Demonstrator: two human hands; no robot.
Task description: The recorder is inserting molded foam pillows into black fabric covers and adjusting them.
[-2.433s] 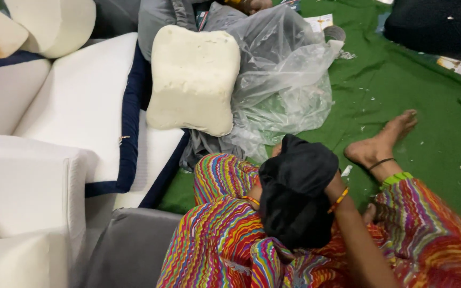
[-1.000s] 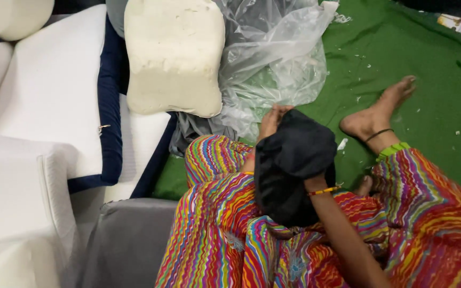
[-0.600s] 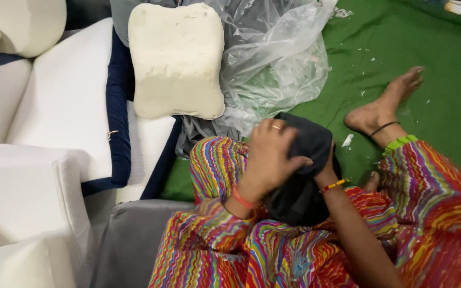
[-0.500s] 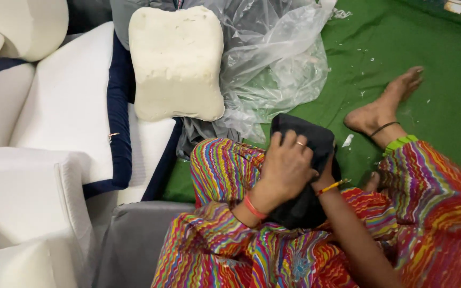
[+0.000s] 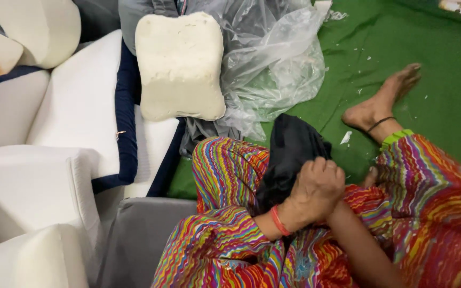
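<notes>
Fingers (image 5: 324,169) of the left hand (image 5: 311,193) are curled tight over the near end of a black, soft cloth bundle (image 5: 289,154), which lies across the lap on the rainbow-striped clothing (image 5: 225,242), its far end reaching toward the green mat (image 5: 444,106). A red bangle (image 5: 278,220) rings that wrist. Just right of it the right forearm (image 5: 358,242) runs up under the left hand, but the right hand is hidden behind it (so I cannot tell whether it grips anything). Farther off, a bare foot (image 5: 382,101) with a dark anklet rests on the mat. To the far left stands a cream foam block (image 5: 180,66) beside a crumpled clear plastic bag (image 5: 276,58), with white cushions trimmed in navy (image 5: 81,106) stacked along the left.
</notes>
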